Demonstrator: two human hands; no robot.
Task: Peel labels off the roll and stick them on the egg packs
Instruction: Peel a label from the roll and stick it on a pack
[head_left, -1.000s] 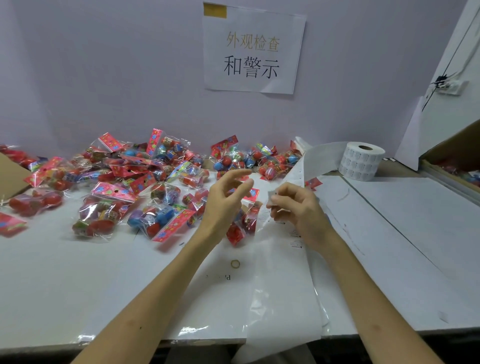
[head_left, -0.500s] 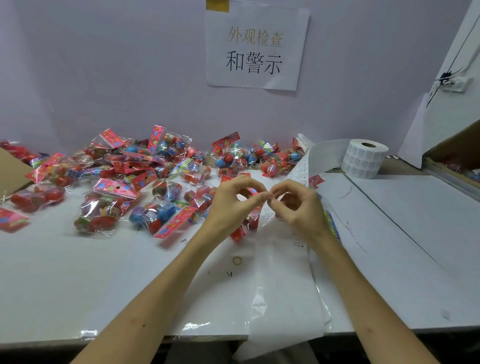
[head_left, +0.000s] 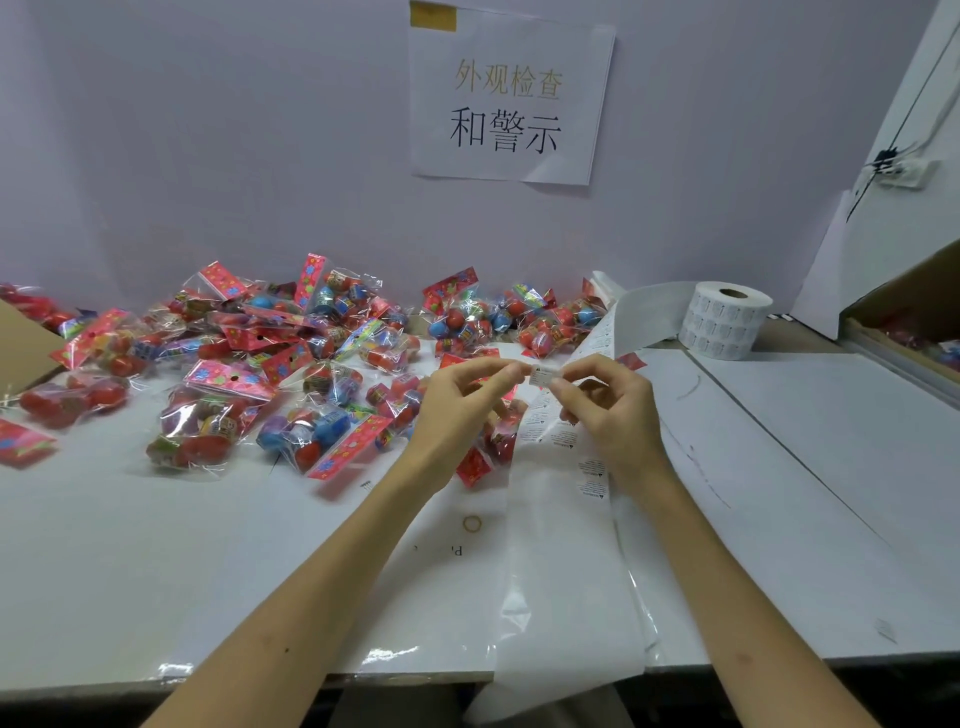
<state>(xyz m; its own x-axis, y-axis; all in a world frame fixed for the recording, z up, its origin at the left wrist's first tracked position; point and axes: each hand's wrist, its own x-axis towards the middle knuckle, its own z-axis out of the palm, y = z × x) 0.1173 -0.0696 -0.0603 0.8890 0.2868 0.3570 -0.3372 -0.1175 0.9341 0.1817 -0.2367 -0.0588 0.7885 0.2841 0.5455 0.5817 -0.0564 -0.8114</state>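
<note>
The left hand (head_left: 457, 410) and the right hand (head_left: 610, 410) both pinch one small white label (head_left: 542, 375) between their fingertips, above the backing strip (head_left: 561, 545) and near the egg packs (head_left: 291, 364).

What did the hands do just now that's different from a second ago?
The left hand moved right to meet the right hand; together they now pinch a small white printed label, lifted off the long white backing strip. The white label roll and the pile of clear egg packs stayed put.
</note>
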